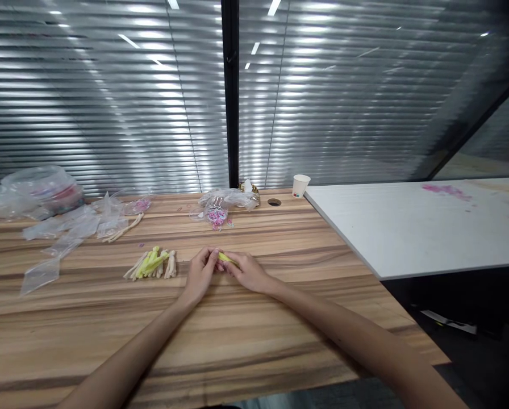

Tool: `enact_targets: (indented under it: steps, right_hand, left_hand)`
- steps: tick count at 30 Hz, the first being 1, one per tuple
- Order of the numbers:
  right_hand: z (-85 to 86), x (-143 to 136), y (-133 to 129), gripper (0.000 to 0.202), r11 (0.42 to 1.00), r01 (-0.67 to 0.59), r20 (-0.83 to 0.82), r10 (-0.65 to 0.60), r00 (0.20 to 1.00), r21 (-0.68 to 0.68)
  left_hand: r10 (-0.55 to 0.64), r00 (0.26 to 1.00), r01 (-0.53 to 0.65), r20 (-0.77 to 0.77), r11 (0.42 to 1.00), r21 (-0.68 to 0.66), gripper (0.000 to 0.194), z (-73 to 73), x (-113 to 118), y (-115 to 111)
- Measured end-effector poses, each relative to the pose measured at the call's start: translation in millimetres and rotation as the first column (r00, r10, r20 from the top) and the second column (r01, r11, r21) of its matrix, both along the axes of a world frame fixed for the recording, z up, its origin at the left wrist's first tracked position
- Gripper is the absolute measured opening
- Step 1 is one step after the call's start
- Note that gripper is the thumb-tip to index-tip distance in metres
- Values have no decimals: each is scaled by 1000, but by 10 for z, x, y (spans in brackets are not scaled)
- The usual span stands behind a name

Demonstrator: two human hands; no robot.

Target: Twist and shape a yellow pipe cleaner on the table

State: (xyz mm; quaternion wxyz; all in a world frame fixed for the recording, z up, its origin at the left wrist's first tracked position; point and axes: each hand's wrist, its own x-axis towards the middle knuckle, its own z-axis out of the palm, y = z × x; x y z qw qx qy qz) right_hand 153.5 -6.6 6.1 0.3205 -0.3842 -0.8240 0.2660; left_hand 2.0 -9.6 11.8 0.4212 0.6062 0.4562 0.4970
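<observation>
My left hand (203,270) and my right hand (246,271) meet over the middle of the wooden table. Between their closed fingers is a small yellow bundle of soft strands (226,258), mostly covered by the fingers. To the left of my left hand lies a pile of similar bundles, some yellow (153,263) and some cream (170,265), which look tied at one end like tassels. Farther back on the left, a longer cream bundle of strands (124,228) rests beside clear plastic.
Clear plastic bags (41,190) and a strip of plastic packets (62,244) lie at left. Behind my hands, small pink pieces (217,217) spill from a clear bag (229,197). A paper cup (300,186) stands near a round table hole (274,202). A white table (391,227) adjoins at right.
</observation>
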Motion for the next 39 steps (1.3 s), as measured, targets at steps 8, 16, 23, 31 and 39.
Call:
enact_targets:
  steps: [8, 16, 23, 31, 39]
  right_hand:
    - [-12, -8, -3, 27, 999, -25, 44, 24, 999, 33]
    - [-18, -8, -12, 31, 996, -44, 52, 40, 998, 78]
    - [4, -16, -17, 29, 992, -45, 42, 40, 998, 115]
    - [14, -21, -21, 29, 995, -27, 60, 21, 998, 100]
    - [24, -6, -39, 28, 997, -30, 84, 24, 996, 74]
  left_hand:
    - [17, 1000, -17, -13, 1000, 19, 35, -27, -14, 17]
    - [38, 999, -37, -27, 998, 41, 34, -51, -19, 31]
    - [35, 999, -35, 22, 999, -2, 33, -80, -19, 50]
    - [38, 999, -38, 12, 999, -9, 32, -73, -18, 50]
    - [68, 989, -56, -132, 994, 94, 29, -28, -18, -8]
